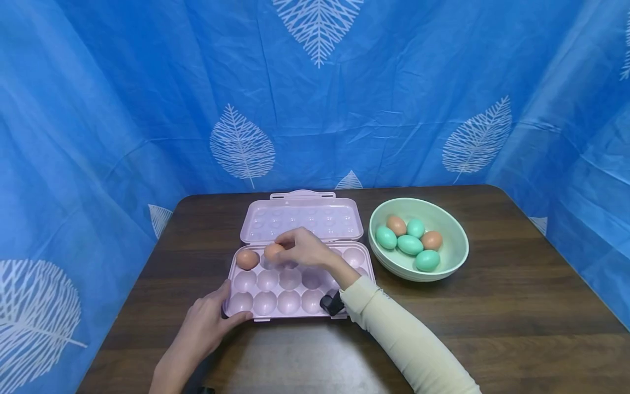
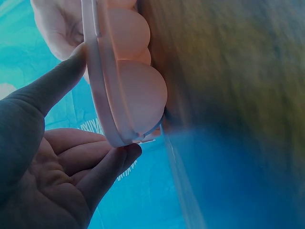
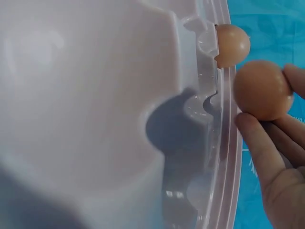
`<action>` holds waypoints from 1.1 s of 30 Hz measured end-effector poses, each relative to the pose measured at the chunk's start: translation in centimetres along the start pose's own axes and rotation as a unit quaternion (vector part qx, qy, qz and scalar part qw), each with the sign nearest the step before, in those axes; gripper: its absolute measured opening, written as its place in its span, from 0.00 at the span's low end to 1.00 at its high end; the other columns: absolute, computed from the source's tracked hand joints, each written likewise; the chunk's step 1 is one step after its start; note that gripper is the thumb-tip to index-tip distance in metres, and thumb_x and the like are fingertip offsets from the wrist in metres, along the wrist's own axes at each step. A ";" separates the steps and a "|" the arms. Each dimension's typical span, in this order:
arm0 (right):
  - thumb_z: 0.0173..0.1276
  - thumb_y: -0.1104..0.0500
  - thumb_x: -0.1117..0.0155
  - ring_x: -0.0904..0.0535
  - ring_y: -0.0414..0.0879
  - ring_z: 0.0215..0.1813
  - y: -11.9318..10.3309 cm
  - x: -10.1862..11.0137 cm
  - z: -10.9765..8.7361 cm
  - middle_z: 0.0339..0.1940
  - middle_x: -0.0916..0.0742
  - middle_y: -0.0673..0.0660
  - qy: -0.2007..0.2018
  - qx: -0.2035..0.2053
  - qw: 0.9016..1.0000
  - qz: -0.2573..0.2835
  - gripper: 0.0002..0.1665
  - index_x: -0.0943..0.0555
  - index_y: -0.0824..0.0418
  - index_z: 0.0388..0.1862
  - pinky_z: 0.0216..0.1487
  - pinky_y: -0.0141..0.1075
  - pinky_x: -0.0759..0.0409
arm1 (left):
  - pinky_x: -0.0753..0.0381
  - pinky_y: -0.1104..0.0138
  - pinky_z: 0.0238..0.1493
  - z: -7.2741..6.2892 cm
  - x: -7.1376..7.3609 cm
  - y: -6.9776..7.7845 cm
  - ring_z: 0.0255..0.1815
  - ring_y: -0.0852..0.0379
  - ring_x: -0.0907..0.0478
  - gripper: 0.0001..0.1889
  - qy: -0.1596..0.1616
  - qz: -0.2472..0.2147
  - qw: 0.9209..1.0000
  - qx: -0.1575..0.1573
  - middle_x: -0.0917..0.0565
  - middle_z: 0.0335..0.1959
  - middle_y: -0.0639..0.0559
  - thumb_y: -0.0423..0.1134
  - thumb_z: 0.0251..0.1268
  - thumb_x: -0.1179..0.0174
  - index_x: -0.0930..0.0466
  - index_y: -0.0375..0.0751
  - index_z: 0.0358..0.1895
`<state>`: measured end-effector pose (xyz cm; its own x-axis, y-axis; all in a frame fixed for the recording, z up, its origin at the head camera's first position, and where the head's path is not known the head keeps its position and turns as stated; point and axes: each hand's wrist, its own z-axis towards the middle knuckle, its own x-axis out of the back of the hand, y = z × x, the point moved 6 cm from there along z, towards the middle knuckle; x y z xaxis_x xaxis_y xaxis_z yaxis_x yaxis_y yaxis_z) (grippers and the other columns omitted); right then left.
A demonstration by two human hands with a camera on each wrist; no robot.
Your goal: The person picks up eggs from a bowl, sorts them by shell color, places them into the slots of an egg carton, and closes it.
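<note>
A pink plastic egg carton (image 1: 266,316) lies on the table with its lid (image 1: 300,219) folded back. My left hand (image 1: 209,314) holds its near left corner, thumb on the front edge and fingers along the left side; the left wrist view shows this hand (image 2: 62,157) at the carton's rim (image 2: 102,95). My right hand (image 1: 307,251) pinches a brown egg (image 1: 273,251) over the second cup of the back row. Close up in the right wrist view, fingertips surround this egg (image 3: 263,90). Another brown egg (image 1: 247,259) sits in the back left cup.
Right of the carton stands a pale green bowl (image 1: 455,241) with several green eggs (image 1: 410,244) and two brown eggs (image 1: 431,240). A blue curtain (image 1: 315,109) with white leaf prints hangs behind the dark wooden table (image 1: 492,306).
</note>
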<state>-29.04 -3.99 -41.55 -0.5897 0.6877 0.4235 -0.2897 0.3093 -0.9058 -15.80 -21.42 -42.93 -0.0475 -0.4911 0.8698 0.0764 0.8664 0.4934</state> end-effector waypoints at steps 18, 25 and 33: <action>0.63 0.66 0.31 0.21 0.41 0.36 0.1 -1.3 1.2 0.39 0.13 0.54 -0.014 -0.043 0.996 -0.072 0.16 0.15 0.65 0.50 0.37 0.30 0.20 | 0.25 0.43 0.57 0.0 0.0 0.1 0.61 0.32 0.27 0.47 -0.005 0.006 1.000 0.000 0.27 0.63 0.27 0.54 0.56 0.29 0.37 0.21 0.69; 0.64 0.63 0.31 0.22 0.41 0.37 -0.2 -1.8 1.5 0.34 0.14 0.49 -0.037 -0.005 0.993 -0.108 0.12 0.14 0.63 0.47 0.45 0.31 0.24 | 0.26 0.43 0.58 0.0 0.0 0.0 0.62 0.32 0.27 0.47 -0.005 0.005 1.000 0.004 0.28 0.63 0.26 0.53 0.57 0.29 0.37 0.21 0.69; 0.65 0.62 0.31 0.22 0.43 0.41 -0.1 -1.8 1.4 0.39 0.14 0.51 -0.044 -0.021 0.992 -0.117 0.17 0.16 0.64 0.53 0.49 0.32 0.24 | 0.26 0.44 0.59 0.1 0.1 0.0 0.63 0.32 0.28 0.48 -0.012 0.007 1.000 0.013 0.29 0.64 0.26 0.55 0.57 0.29 0.38 0.21 0.69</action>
<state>-28.97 -6.20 -42.17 -0.5742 0.5335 0.6211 -0.3966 0.4824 -0.7810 -15.88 -21.48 -42.81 -0.0707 -0.4769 0.8761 0.0516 0.8754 0.4807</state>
